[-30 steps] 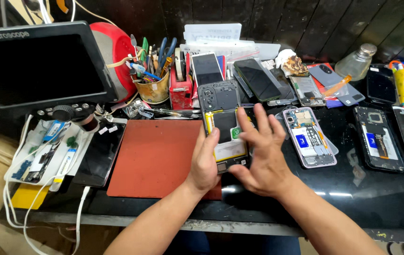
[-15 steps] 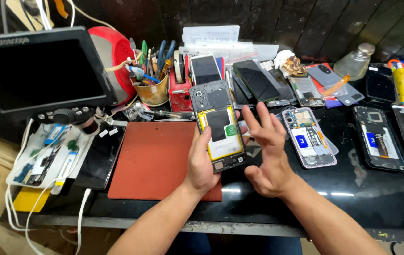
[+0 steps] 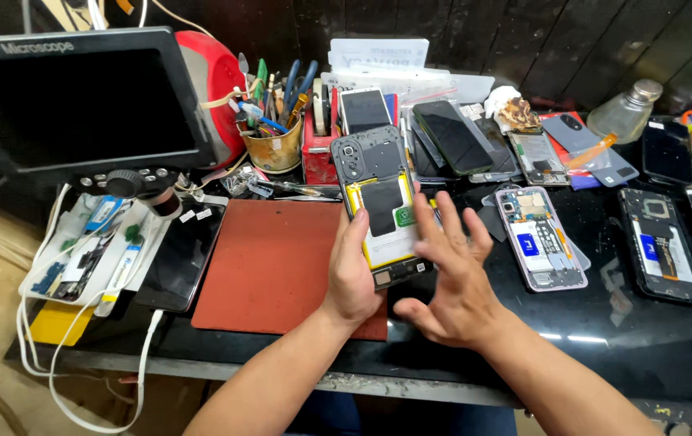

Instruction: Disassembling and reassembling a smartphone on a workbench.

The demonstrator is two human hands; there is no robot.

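The left hand (image 3: 354, 274) is gripping an opened phone (image 3: 382, 206) above the red mat (image 3: 273, 266); the right hand (image 3: 447, 278) is hovering beside the phone, fingers spread, holding nothing. Its back cover is already off, its internals exposed.

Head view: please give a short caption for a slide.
Left hand holds an opened phone while right hand hovers beside it.
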